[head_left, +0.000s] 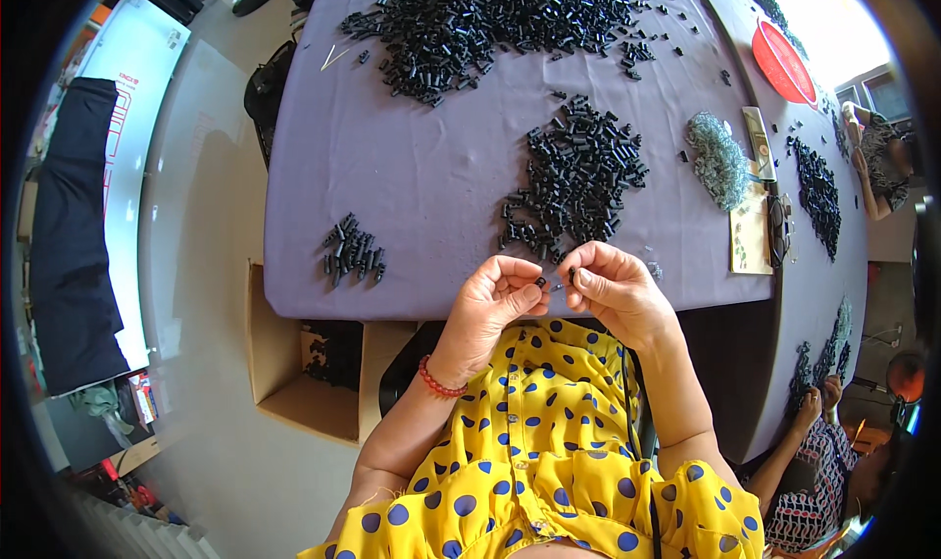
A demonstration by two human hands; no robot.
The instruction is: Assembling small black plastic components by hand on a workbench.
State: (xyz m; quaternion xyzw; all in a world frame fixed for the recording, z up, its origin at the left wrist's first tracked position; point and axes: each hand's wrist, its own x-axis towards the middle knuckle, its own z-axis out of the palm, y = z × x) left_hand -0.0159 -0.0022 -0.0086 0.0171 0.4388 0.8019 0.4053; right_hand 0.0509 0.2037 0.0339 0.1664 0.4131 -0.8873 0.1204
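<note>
My left hand (490, 296) pinches a small black cylindrical piece (540, 281) just past the near edge of the table (412, 196). Close beside it, my right hand (622, 289) is also closed in a pinch, with a dark bit at its fingertips. A tiny silvery part shows between the two hands, too small to name. Just beyond my fingers lies a heap of black cylindrical pieces (580, 172). A smaller group of such pieces (353, 250) sits to the left, and a much larger heap (510, 20) spreads over the far side.
Right of the middle heap lies a tangle of small silvery parts (718, 159), next to a tan board (750, 230) and eyeglasses (780, 228). A red basket (781, 64) stands farther back. Below the table's left corner is a cardboard box (260, 363). Other people (818, 490) work at the right.
</note>
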